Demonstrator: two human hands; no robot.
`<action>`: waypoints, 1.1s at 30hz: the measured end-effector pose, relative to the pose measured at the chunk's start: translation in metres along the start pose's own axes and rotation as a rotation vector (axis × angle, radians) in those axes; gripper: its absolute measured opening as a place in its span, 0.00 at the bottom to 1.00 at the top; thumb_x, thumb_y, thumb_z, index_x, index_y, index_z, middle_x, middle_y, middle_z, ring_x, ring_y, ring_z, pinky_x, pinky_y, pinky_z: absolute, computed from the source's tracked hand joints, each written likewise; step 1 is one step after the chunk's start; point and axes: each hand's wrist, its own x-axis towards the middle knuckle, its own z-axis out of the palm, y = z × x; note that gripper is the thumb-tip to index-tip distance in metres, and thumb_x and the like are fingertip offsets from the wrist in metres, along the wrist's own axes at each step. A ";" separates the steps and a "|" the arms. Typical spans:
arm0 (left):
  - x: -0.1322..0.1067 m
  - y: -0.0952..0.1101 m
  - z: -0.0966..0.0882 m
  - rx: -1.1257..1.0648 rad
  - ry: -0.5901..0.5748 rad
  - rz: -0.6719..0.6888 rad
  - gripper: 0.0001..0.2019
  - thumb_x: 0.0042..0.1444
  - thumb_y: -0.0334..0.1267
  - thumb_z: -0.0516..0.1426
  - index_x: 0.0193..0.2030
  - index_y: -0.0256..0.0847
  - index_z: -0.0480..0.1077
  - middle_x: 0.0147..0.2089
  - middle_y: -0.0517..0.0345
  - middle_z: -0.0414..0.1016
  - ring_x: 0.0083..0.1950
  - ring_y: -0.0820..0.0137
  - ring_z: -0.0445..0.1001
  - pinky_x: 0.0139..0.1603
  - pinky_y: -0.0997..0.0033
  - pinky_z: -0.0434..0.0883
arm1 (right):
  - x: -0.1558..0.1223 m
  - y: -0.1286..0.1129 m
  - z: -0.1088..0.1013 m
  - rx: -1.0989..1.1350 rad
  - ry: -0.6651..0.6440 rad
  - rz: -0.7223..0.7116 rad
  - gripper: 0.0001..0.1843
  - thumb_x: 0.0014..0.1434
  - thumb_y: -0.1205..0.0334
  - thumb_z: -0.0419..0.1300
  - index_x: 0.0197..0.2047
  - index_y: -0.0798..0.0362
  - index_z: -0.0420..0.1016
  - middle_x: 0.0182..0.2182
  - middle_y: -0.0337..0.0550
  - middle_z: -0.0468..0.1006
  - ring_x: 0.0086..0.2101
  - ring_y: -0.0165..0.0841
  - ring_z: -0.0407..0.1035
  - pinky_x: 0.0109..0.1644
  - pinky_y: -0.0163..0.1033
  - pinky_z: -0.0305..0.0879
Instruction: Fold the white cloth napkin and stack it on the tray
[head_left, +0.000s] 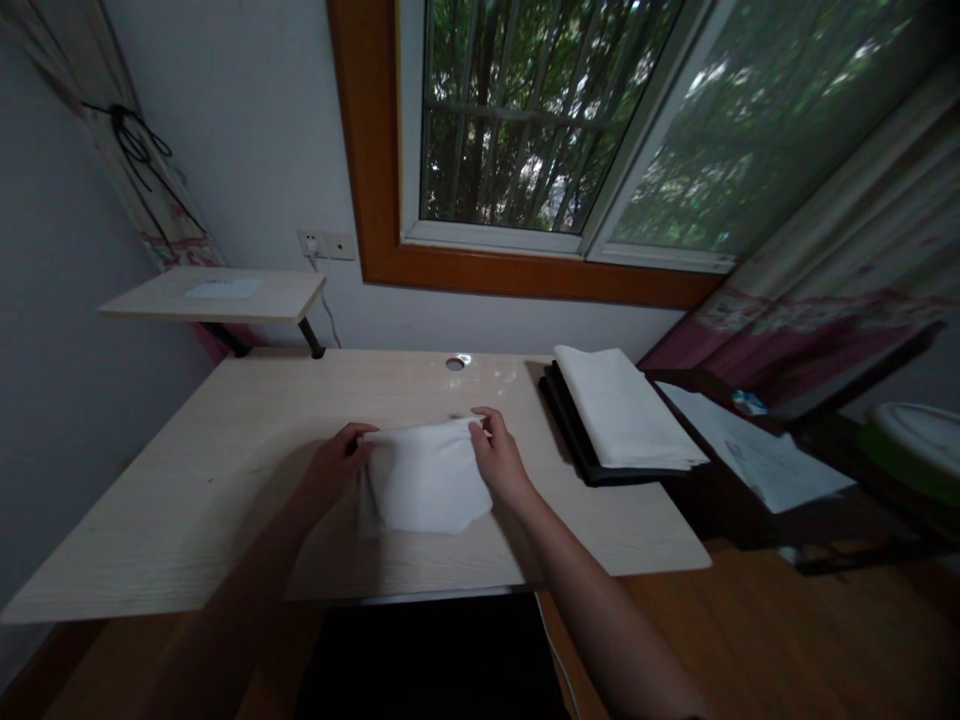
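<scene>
The white cloth [427, 480] lies at desk [225, 480] centre, w/ left hand [334, 467] & right hand [499, 462] each pinching one top corner. Seems mid-fold; next move needs both corners kept level.

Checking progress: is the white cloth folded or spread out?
Folded: the white cloth is a compact doubled pad held by left hand and right hand.
</scene>
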 end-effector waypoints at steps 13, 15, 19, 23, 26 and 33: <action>0.005 -0.017 0.057 0.618 0.071 0.533 0.21 0.68 0.36 0.47 0.64 0.34 0.67 0.68 0.50 0.64 0.70 0.61 0.59 0.73 0.53 0.56 | -0.005 -0.025 0.047 -0.834 -0.295 -0.237 0.23 0.72 0.67 0.58 0.68 0.60 0.67 0.66 0.40 0.49 0.65 0.35 0.42 0.72 0.42 0.43; -0.002 -0.012 0.068 0.711 0.039 0.520 0.22 0.70 0.38 0.46 0.66 0.34 0.66 0.69 0.48 0.61 0.71 0.57 0.58 0.72 0.47 0.54 | -0.012 -0.027 0.056 -1.033 -0.456 -0.206 0.28 0.75 0.58 0.61 0.73 0.56 0.62 0.68 0.35 0.38 0.67 0.33 0.33 0.73 0.43 0.41; -0.012 -0.021 0.077 0.787 0.029 0.483 0.25 0.72 0.41 0.43 0.70 0.32 0.61 0.73 0.46 0.54 0.73 0.56 0.54 0.72 0.44 0.51 | -0.023 -0.023 0.057 -1.163 -0.548 -0.207 0.34 0.78 0.47 0.57 0.77 0.55 0.53 0.68 0.36 0.25 0.67 0.34 0.22 0.73 0.45 0.38; -0.013 -0.034 0.067 0.809 0.018 0.451 0.26 0.73 0.42 0.41 0.72 0.32 0.58 0.75 0.50 0.47 0.75 0.57 0.48 0.71 0.46 0.53 | -0.024 -0.015 0.039 -1.242 -0.567 -0.149 0.36 0.79 0.43 0.52 0.78 0.54 0.49 0.68 0.37 0.21 0.67 0.33 0.20 0.72 0.46 0.38; -0.014 -0.043 0.055 0.817 -0.012 0.403 0.27 0.72 0.42 0.39 0.73 0.34 0.56 0.76 0.52 0.44 0.75 0.55 0.48 0.70 0.43 0.54 | -0.023 -0.006 0.020 -1.311 -0.600 -0.077 0.35 0.81 0.42 0.47 0.79 0.53 0.45 0.67 0.33 0.19 0.67 0.31 0.18 0.72 0.47 0.39; -0.028 -0.088 0.019 0.812 -0.018 0.396 0.27 0.72 0.38 0.37 0.73 0.34 0.58 0.76 0.50 0.45 0.76 0.53 0.47 0.71 0.42 0.53 | -0.039 0.011 -0.032 -1.197 -0.492 -0.065 0.29 0.80 0.54 0.45 0.78 0.56 0.51 0.68 0.31 0.27 0.68 0.35 0.26 0.71 0.51 0.43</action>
